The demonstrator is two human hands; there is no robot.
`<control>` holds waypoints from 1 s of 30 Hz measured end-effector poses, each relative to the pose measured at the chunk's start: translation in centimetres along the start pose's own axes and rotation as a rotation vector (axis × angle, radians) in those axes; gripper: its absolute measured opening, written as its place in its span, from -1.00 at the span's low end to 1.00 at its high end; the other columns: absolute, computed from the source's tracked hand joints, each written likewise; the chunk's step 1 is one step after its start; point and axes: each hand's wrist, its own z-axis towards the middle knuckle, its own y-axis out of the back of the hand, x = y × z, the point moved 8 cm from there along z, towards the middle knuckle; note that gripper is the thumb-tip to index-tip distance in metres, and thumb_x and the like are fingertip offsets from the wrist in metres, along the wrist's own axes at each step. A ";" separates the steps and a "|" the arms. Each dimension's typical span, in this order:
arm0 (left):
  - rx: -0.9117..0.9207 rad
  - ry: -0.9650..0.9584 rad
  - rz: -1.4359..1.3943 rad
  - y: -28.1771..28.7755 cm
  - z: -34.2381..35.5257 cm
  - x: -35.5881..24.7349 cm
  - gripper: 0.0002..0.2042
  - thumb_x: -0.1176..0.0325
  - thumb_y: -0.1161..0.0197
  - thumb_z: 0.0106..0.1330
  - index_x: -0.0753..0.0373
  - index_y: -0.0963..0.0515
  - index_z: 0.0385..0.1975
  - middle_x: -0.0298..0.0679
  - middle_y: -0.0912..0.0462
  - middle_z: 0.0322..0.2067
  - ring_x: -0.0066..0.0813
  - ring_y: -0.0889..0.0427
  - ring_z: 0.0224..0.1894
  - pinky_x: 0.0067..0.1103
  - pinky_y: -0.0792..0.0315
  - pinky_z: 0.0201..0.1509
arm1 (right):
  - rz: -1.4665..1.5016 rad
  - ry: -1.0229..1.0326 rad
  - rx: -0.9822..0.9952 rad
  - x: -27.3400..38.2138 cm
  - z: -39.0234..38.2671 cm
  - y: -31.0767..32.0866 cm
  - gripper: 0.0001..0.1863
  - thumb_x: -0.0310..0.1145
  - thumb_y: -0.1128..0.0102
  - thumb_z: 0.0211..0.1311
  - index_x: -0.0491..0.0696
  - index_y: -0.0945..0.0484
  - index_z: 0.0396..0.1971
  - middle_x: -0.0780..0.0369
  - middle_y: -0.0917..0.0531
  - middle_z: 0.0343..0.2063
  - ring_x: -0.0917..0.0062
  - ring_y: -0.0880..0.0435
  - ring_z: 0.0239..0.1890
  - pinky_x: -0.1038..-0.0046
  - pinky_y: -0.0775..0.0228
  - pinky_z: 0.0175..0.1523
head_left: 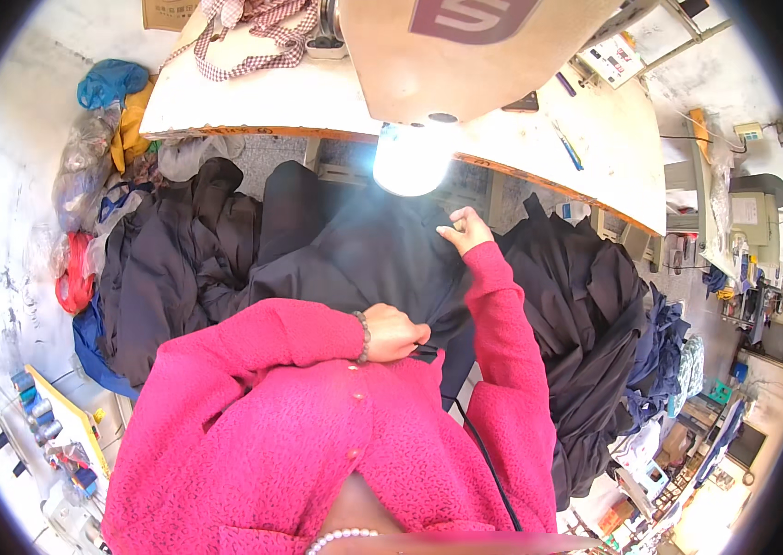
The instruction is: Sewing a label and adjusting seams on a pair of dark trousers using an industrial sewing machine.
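Dark cloth (364, 240) spreads across my lap and up under a bright lamp (413, 162). My right hand (468, 231) is raised at its right side, thumb and forefinger pinched at the edge of the fabric just below the lamp. Close to my body, my left hand (393, 333) is curled closed, with a beaded bracelet on the wrist. A thin black cord (479, 439) runs up to beside its fingertips. What those fingers hold, if anything, is hidden.
A machine's pale head (447, 60) overhangs the curved worktable (253, 102). Checked fabric strips (257, 60) lie on it at left. Heaped dark garments (174, 250) flank me at left, and another dark pile (576, 305) sits at right. Thread spools (36, 407) stand at lower left.
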 end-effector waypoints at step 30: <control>-0.515 -0.446 -0.067 24.2 -7.1 -11.8 -0.79 0.27 -0.18 0.20 0.25 -0.39 -0.54 -0.18 -0.35 -0.68 -0.15 -0.38 -0.60 -0.42 -0.24 -0.52 | 0.719 0.398 -0.378 16.0 -18.0 21.5 -0.74 -0.40 -0.23 -0.03 -0.08 -0.47 -0.29 0.24 -0.55 -0.44 0.53 -0.52 -0.40 0.48 -0.39 -0.24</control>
